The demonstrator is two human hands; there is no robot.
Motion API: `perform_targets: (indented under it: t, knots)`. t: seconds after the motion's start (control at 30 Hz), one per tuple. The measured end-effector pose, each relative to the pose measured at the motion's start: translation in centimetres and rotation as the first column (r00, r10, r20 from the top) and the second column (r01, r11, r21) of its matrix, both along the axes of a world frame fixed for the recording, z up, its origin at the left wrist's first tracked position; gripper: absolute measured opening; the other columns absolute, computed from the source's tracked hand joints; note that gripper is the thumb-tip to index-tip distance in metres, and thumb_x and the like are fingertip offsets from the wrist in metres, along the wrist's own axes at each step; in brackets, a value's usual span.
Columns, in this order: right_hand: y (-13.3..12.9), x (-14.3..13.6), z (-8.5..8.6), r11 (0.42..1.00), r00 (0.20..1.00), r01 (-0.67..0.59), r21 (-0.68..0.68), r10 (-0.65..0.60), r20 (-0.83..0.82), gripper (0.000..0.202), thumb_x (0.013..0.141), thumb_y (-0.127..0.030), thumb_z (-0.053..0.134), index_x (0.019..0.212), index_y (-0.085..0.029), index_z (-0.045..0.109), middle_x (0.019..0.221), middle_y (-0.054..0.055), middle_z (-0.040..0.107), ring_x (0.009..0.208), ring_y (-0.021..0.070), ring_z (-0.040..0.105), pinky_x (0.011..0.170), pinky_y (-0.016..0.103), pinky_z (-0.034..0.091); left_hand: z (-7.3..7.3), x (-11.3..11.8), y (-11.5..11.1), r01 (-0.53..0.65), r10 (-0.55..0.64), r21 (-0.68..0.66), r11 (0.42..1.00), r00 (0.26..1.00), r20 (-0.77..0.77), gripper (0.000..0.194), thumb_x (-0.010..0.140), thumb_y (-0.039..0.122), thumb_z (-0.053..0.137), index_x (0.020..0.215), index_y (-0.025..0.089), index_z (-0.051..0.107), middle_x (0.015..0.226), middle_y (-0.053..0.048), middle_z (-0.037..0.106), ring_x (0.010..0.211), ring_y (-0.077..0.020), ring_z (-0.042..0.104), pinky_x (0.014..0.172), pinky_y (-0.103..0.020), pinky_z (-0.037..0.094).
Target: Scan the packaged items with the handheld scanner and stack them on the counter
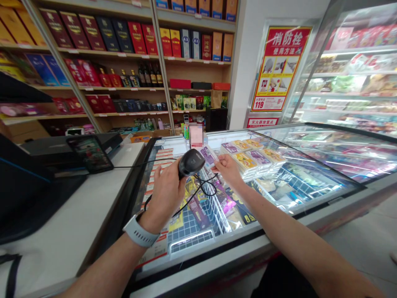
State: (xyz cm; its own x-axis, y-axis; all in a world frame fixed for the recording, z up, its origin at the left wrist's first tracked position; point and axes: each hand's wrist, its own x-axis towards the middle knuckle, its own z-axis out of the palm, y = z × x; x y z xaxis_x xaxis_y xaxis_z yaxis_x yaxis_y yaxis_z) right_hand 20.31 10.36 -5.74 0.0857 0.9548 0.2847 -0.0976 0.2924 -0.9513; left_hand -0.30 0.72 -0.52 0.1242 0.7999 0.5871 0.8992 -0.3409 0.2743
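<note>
My left hand [169, 186], with a grey watch on its wrist, is wrapped round a black barcode scanner [191, 162]. The scanner's head points forward and right over the freezer's glass top. A black cable [201, 186] loops beneath it. In my right hand [228, 169] a small purple and white packet [208, 157] is pinched by its near edge, right beside the scanner head. To the right of that hand, stacks of similar yellow and purple packets [248, 159] lie on the glass. Whatever is printed on the packet is too small to read.
Under the glass, a white wire basket [217, 211] divides bagged goods in the chest freezer. Paper price labels [159, 248] line its left side. A phone [89, 154] leans on the left counter [62, 215]. Shelves of boxed bottles [111, 35] stand behind.
</note>
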Motion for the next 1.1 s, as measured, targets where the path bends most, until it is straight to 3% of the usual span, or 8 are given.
perform_targets:
  t: [0.3,0.57,0.77,1.1]
  knots:
    - [0.04,0.16,0.02,1.0,1.0,-0.01,-0.008,0.01,0.013,0.039,0.068,-0.04,0.071,0.09,-0.022,0.045,0.06,-0.008,0.062,0.058,0.0143,0.068,0.058,0.028,0.059,-0.29,-0.06,0.07,-0.002,0.003,0.03,1.0,0.999,-0.032,0.047,0.087,0.021,0.046,0.134,0.014,0.044,0.129,-0.014,0.06,0.12,-0.0289,0.054,0.111,-0.051,0.027]
    - [-0.22,0.07,0.32,1.0,1.0,-0.008,-0.009,0.008,0.027,0.037,0.068,-0.04,0.069,0.089,-0.022,0.045,0.058,-0.008,0.061,0.057,0.0143,0.068,0.058,0.027,0.059,-0.05,-0.14,0.09,0.007,-0.002,0.068,0.998,0.998,-0.065,0.044,0.086,0.02,0.049,0.128,0.011,0.049,0.119,-0.016,0.062,0.112,-0.0317,0.055,0.1,-0.047,0.039]
    - [-0.23,0.0,0.32,1.0,0.999,-0.01,-0.011,0.01,0.031,0.036,0.069,-0.039,0.068,0.089,-0.022,0.045,0.059,-0.008,0.062,0.057,0.0145,0.068,0.058,0.028,0.059,-0.35,-0.06,0.08,0.007,-0.006,0.038,0.999,0.999,-0.044,0.046,0.087,0.02,0.046,0.133,0.014,0.045,0.126,-0.013,0.061,0.121,-0.0299,0.052,0.109,-0.051,0.029]
    - [-0.12,0.01,0.08,1.0,0.999,0.004,0.002,-0.004,0.052,0.035,0.069,-0.04,0.069,0.089,-0.022,0.045,0.061,-0.008,0.062,0.057,0.0137,0.067,0.058,0.028,0.058,-0.35,-0.17,0.22,0.002,-0.001,0.038,0.999,0.999,-0.042,0.046,0.087,0.023,0.046,0.132,0.013,0.045,0.125,-0.014,0.061,0.119,-0.0305,0.053,0.108,-0.051,0.03]
